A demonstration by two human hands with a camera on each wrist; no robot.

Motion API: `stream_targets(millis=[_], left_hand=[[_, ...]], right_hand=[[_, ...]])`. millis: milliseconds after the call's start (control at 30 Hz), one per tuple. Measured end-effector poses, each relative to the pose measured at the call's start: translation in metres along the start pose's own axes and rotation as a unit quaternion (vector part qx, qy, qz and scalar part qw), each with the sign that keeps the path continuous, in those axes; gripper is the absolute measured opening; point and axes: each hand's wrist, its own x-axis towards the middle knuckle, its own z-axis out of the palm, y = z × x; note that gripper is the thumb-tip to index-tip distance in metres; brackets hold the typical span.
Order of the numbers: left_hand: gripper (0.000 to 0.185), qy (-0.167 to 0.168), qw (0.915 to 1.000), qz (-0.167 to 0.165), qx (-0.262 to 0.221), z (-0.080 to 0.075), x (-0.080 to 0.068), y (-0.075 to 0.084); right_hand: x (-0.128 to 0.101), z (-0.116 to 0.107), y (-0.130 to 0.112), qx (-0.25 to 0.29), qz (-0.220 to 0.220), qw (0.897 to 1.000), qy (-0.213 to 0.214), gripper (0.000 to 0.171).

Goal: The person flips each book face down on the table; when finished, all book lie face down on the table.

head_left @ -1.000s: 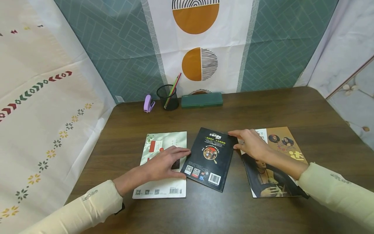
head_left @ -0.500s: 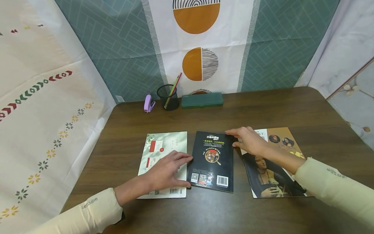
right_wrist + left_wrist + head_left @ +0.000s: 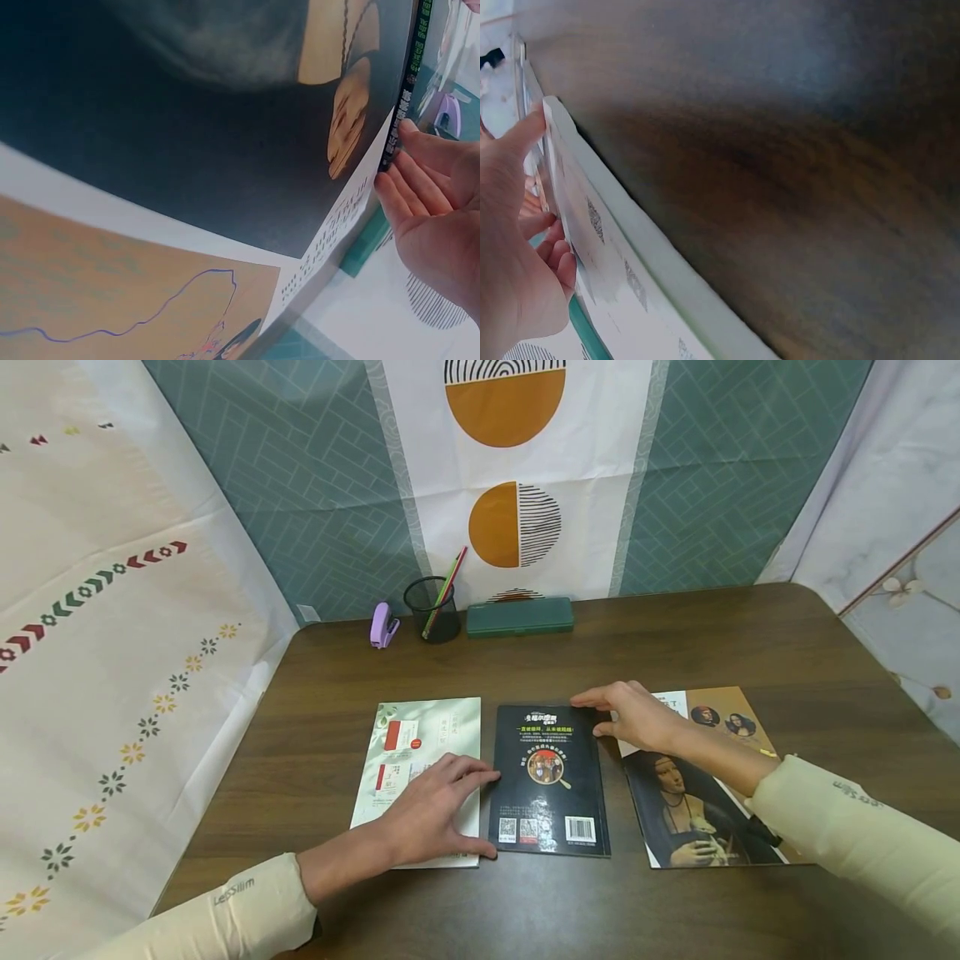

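A black book (image 3: 547, 810) with white and yellow print lies flat in the middle of the table, nearly square to the front. My left hand (image 3: 427, 818) lies over the pale green book (image 3: 386, 735), its index fingertip and thumb tip at the black book's left edge. At the black book's upper right corner are the fingertips of my right hand (image 3: 637, 718), fingers loosely bent. Under my right forearm lies a larger book (image 3: 682, 827) with a painted portrait on its cover. In the right wrist view, the black book's spine (image 3: 405, 97) meets the fingertips.
Along the back of the wooden table (image 3: 322, 668) stand a purple stapler (image 3: 383, 627), a black mesh pen cup (image 3: 438, 618) holding pencils, and a green pencil case (image 3: 520, 617). A patterned cloth hangs behind them.
The black book has turned from a slant to nearly straight, clear of the pale green book it overlapped. My right hand has shifted slightly left along with it; my left hand has moved slightly right and nearer.
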Motion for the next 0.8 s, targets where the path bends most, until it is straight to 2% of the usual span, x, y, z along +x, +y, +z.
stream_targets(millis=[800], left_hand=[[0.097, 0.034, 0.9989, 0.019, 0.028, 0.011, -0.006, 0.007]], right_hand=[[-0.002, 0.002, 0.000, 0.007, -0.019, 1.000, -0.015, 0.053]])
